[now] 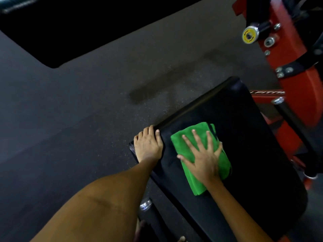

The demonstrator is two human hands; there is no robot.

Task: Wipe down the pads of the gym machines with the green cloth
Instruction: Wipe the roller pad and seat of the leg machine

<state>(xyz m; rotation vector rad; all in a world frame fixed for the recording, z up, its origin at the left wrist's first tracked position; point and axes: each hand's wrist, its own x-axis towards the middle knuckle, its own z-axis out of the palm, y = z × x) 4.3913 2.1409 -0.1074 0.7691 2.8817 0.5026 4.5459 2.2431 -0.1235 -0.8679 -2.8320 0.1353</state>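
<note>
The red frame (290,55) is blurred and cropped at the right edge; its lettering (269,92) is cut short. Part of the green cloth (188,142) is covered by the right hand (204,159).

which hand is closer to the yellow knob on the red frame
Right. The right hand lies flat on the green cloth mid-pad, below the yellow knob. The left hand grips the pad's left edge, farther away.
</note>
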